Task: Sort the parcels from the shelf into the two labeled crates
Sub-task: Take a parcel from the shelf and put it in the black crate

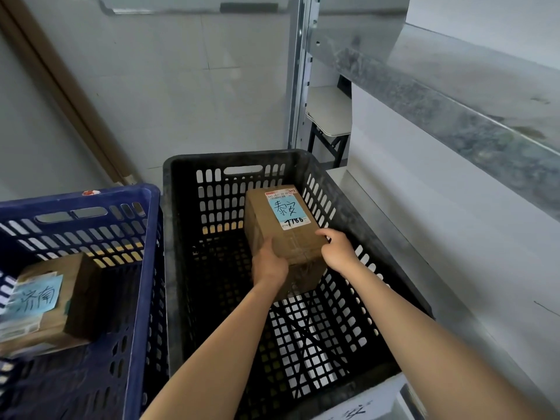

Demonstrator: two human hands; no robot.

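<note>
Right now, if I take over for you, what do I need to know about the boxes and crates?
Hands: the left grip holds the box at its near left corner. The right grip holds its right edge.
Where: the box, which has a blue label, is down inside the black crate. I cannot tell if it rests on the bottom.
Done: the other box lies in the blue crate.
Left: let go of the box, then check the shelf. No parcels show on the part in view.
</note>
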